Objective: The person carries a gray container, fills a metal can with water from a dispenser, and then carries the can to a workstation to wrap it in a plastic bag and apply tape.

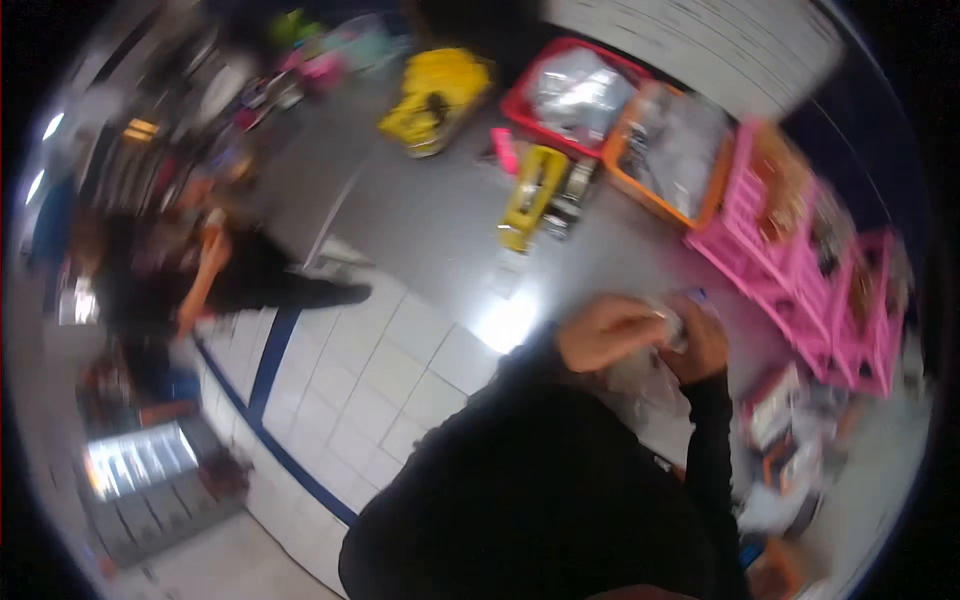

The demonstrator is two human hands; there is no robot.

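My left hand [612,334] and my right hand [700,345] are close together over the table edge, in front of my black-clothed body. Both have their fingers curled in around a small whitish, shiny item [673,326], too blurred to name. Below them hangs what looks like a clear plastic bag [648,388], partly covered by the hands. Beyond my hands on the grey table [420,215] lie a yellow stapler [532,198] and a dark and silver stapler [572,198], with a bright pink item [503,150] near them.
A red basket [515,108] and an orange basket [655,203] hold plastic bags. Pink bins [775,290] stand at the right, above a cluttered pile [785,430]. Yellow bundles [435,95] lie farther back. At the left, another person's arm [207,275] reaches toward a blurred workplace.
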